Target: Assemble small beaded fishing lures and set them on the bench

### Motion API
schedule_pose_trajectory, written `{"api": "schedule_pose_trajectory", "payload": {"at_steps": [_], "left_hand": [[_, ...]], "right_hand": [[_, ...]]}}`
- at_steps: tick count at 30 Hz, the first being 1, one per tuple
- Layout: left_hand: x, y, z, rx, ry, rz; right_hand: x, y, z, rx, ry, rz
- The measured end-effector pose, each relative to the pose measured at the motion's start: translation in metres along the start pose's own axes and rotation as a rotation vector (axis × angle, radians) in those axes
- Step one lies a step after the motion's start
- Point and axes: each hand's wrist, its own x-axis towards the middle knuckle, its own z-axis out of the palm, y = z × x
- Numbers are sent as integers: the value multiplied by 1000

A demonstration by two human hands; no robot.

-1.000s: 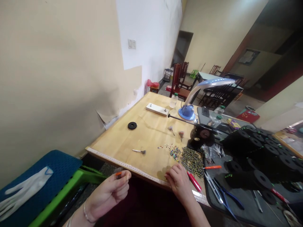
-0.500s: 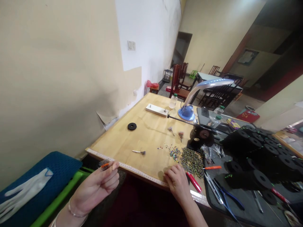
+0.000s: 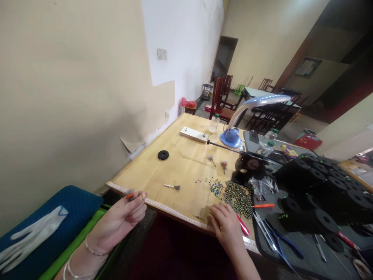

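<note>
We see the left hand [image 3: 118,221] pinching a tiny orange-tipped sprig [image 3: 129,196] (light and fragile, best held at the orange end) while the right hand [image 3: 226,225] rests loosely curled beside striped beads [image 3: 238,199].

A cream-painted plaster wall [image 3: 72,97] peels near its base and meets a bare white plaster section [image 3: 186,50] carrying a square white light switch [image 3: 161,54]. Farther off, dark-red wooden chairs [image 3: 218,97] stand on a grey floor [image 3: 294,134] near a dark open doorway [image 3: 225,58].
</note>
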Motion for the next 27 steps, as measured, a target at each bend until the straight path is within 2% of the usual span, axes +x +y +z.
{"api": "schedule_pose_trajectory", "payload": {"at_steps": [3, 7, 10, 13, 15, 17, 20, 23, 25, 27], "left_hand": [[-2, 2, 5, 61, 16, 7], [-11, 1, 18, 285, 45, 0], [-19, -3, 30, 613, 14, 22], [-22, -12, 40, 858, -77, 61], [-21, -17, 45, 963, -119, 75], [-19, -22, 48, 1029, -135, 66], [-16, -26, 52, 1066, -143, 41], [-11, -29, 54, 1076, -167, 18], [-7, -32, 53, 1073, -177, 19], [1, -36, 49, 1056, -137, 66]], "right_hand": [[-1, -11, -7, 66, 116, 34], [-2, -51, -12, 304, 184, 100], [-2, -84, -9, 605, 19, 130], [1, -104, 3, 919, -136, 168], [1, -109, 14, 1103, -209, 194], [-1, -110, 24, 1189, -244, 284], [-7, -105, 31, 1081, -237, 405], [-12, -98, 31, 963, -230, 422], [-15, -94, 31, 982, -221, 446], [-19, -90, 33, 1061, -189, 501]]}}
